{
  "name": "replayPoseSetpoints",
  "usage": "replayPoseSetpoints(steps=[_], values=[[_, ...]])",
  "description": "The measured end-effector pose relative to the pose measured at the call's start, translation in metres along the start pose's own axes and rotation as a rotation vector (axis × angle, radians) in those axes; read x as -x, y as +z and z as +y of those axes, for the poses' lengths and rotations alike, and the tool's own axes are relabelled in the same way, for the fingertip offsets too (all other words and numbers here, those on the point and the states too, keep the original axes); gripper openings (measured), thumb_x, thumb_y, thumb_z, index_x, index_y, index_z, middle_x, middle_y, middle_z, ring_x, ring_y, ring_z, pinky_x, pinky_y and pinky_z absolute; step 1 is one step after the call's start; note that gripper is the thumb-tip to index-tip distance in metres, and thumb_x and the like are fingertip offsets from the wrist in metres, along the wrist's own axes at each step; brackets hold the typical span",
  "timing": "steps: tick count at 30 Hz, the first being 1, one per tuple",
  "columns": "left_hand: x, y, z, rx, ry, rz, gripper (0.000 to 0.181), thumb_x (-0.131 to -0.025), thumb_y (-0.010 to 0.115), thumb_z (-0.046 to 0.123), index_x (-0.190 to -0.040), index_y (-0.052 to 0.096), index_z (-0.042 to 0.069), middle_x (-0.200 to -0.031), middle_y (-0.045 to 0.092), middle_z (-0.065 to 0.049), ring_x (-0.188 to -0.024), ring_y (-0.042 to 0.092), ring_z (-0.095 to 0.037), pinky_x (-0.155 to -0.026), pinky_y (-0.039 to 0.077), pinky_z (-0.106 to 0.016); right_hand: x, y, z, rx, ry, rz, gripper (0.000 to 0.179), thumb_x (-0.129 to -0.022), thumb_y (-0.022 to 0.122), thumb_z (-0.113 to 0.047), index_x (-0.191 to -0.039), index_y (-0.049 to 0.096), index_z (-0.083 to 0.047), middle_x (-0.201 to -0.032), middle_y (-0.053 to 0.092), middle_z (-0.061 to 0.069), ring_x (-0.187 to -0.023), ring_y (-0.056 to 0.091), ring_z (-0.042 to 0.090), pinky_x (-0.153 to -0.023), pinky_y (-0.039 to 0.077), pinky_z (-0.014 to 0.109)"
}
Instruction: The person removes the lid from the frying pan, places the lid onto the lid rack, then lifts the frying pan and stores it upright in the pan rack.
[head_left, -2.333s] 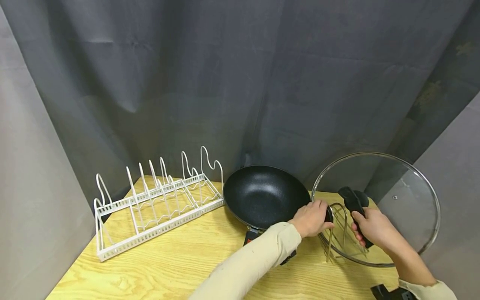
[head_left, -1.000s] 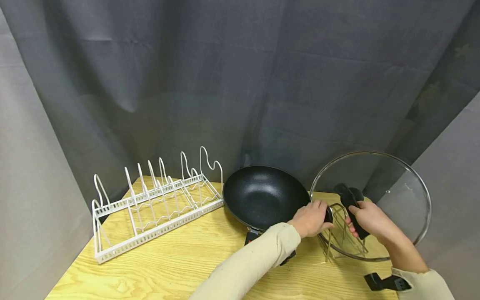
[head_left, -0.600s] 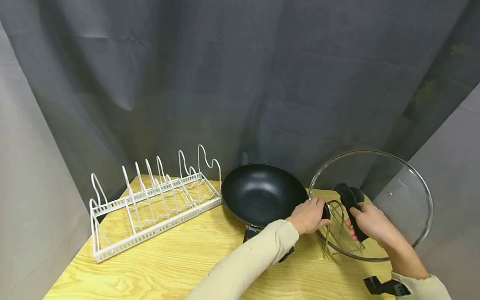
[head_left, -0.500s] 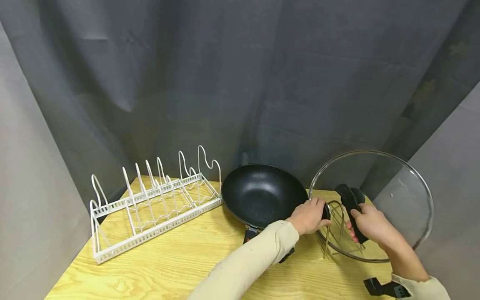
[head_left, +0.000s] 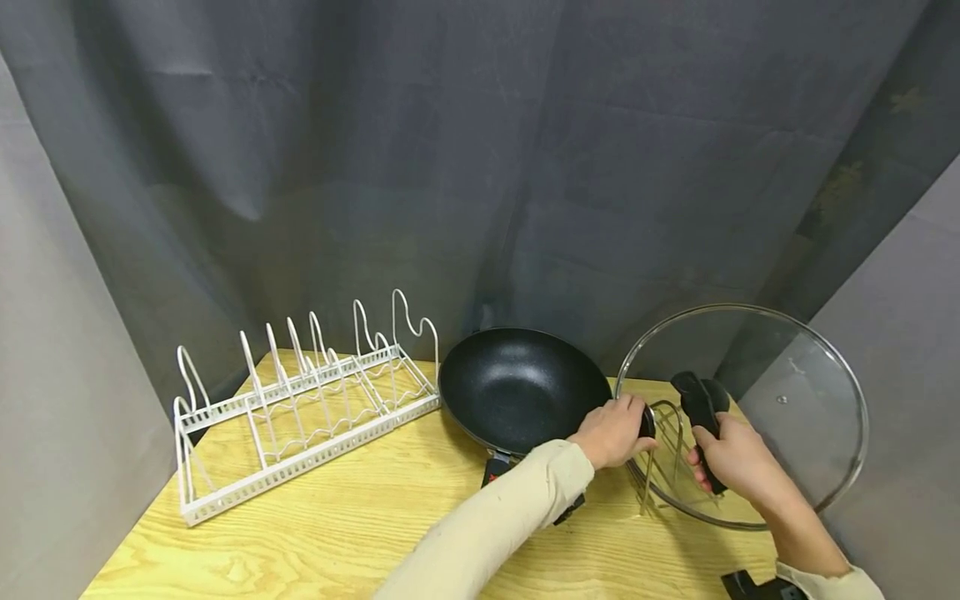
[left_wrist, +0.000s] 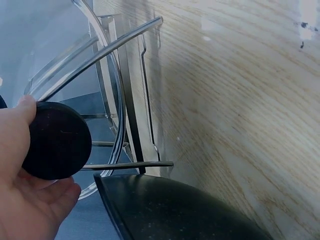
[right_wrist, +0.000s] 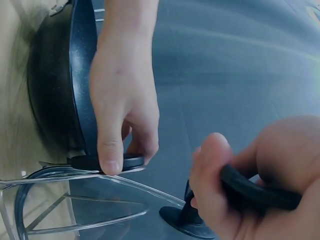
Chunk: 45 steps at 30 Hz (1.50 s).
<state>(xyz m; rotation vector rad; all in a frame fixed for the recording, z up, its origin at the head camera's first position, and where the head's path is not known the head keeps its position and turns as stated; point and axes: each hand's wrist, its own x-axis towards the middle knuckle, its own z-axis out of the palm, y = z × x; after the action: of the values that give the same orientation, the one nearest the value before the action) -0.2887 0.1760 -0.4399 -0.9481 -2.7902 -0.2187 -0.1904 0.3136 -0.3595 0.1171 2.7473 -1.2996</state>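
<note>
My left hand pinches a black round knob between thumb and fingers, right at the left end of a metal wire rack. On the right, my right hand grips the black handle of a large clear glass lid with a metal rim. The lid stands upright, overlapping the wire rack in the head view. In the right wrist view the fingers curl round the handle, next to its black round base. A black wok sits just left of my left hand, its long handle partly behind my sleeve.
A white wire pan rack with upright dividers stands on the left of the wooden table. Behind is a dark grey curtain, with pale grey panels at both sides.
The right hand and glass lid first shift a little left, then slightly down, with the handle tilting a bit. The left hand keeps its hold; the head view pans slightly.
</note>
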Motion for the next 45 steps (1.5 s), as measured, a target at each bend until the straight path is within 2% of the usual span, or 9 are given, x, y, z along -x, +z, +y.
replayPoseSetpoints(steps=[8,13,19,23,29,32,38,41,45], values=[[-0.001,0.0,-0.002,-0.004,0.005,0.01,0.065,-0.087,0.045,0.064,-0.135,0.042,0.018,-0.121,0.048,0.005,-0.104,0.053,-0.008,-0.078,0.048,-0.02,-0.004,0.003,-0.004,0.213,-0.089,0.075,0.028,-0.103,0.032,-0.018,-0.103,0.036,0.01,-0.066,0.054,0.009,-0.049,0.056,0.021,-0.045,0.047,0.035],[-0.002,0.0,-0.002,-0.007,-0.015,0.008,0.066,-0.087,0.044,0.064,-0.135,0.042,0.019,-0.122,0.047,0.005,-0.105,0.053,-0.008,-0.078,0.048,-0.02,-0.007,0.005,-0.001,0.288,-0.141,0.137,0.024,-0.102,0.036,-0.017,-0.096,0.042,0.006,-0.062,0.054,0.005,-0.046,0.056,0.019,-0.043,0.046,0.033],[-0.002,0.001,-0.003,-0.003,-0.016,-0.001,0.065,-0.088,0.045,0.063,-0.136,0.041,0.019,-0.121,0.048,0.006,-0.105,0.053,-0.008,-0.078,0.048,-0.02,-0.008,0.011,0.0,0.37,-0.186,0.19,0.026,-0.102,0.037,-0.015,-0.102,0.039,0.012,-0.058,0.053,0.003,-0.043,0.054,0.016,-0.043,0.042,0.031],[-0.004,0.001,-0.004,-0.007,-0.012,0.009,0.066,-0.088,0.044,0.063,-0.136,0.041,0.018,-0.121,0.048,0.006,-0.104,0.053,-0.008,-0.078,0.048,-0.02,-0.01,0.013,-0.003,0.356,-0.184,0.204,0.026,-0.102,0.037,-0.014,-0.103,0.039,0.012,-0.059,0.053,0.004,-0.043,0.054,0.016,-0.041,0.041,0.032],[-0.005,0.001,-0.003,-0.022,-0.011,0.009,0.066,-0.088,0.044,0.064,-0.135,0.042,0.018,-0.121,0.048,0.006,-0.103,0.054,-0.008,-0.077,0.049,-0.02,-0.013,0.018,0.002,0.332,-0.139,0.141,0.035,-0.102,0.036,-0.015,-0.113,0.034,0.018,-0.061,0.055,0.005,-0.044,0.055,0.016,-0.042,0.043,0.032],[-0.003,0.002,0.0,-0.02,-0.01,0.012,0.065,-0.087,0.045,0.063,-0.134,0.043,0.018,-0.119,0.048,0.006,-0.101,0.054,-0.008,-0.075,0.049,-0.02,-0.015,0.021,0.004,0.316,-0.126,0.135,0.038,-0.103,0.036,-0.017,-0.115,0.032,0.019,-0.063,0.056,0.005,-0.045,0.056,0.016,-0.042,0.044,0.032],[-0.001,0.003,0.004,-0.021,0.003,0.007,0.065,-0.086,0.046,0.064,-0.134,0.043,0.018,-0.119,0.048,0.006,-0.099,0.054,-0.007,-0.074,0.048,-0.019,-0.017,0.025,0.007,0.296,-0.117,0.137,0.03,-0.102,0.036,-0.014,-0.108,0.037,0.016,-0.063,0.056,0.006,-0.046,0.058,0.02,-0.043,0.043,0.032],[-0.001,0.003,0.003,-0.029,0.005,0.013,0.066,-0.087,0.046,0.064,-0.134,0.043,0.018,-0.119,0.048,0.006,-0.099,0.054,-0.007,-0.074,0.049,-0.019,-0.018,0.026,0.007,0.28,-0.129,0.134,0.03,-0.102,0.036,-0.012,-0.11,0.035,0.017,-0.063,0.056,0.007,-0.046,0.058,0.022,-0.043,0.044,0.032],[-0.002,0.002,0.0,-0.045,0.005,0.022,0.067,-0.088,0.045,0.063,-0.136,0.041,0.017,-0.121,0.047,0.005,-0.099,0.055,-0.008,-0.075,0.049,-0.019,-0.02,0.026,0.004,0.193,-0.12,0.103,0.029,-0.102,0.033,-0.013,-0.11,0.035,0.015,-0.067,0.056,0.011,-0.048,0.058,0.023,-0.044,0.046,0.034]])
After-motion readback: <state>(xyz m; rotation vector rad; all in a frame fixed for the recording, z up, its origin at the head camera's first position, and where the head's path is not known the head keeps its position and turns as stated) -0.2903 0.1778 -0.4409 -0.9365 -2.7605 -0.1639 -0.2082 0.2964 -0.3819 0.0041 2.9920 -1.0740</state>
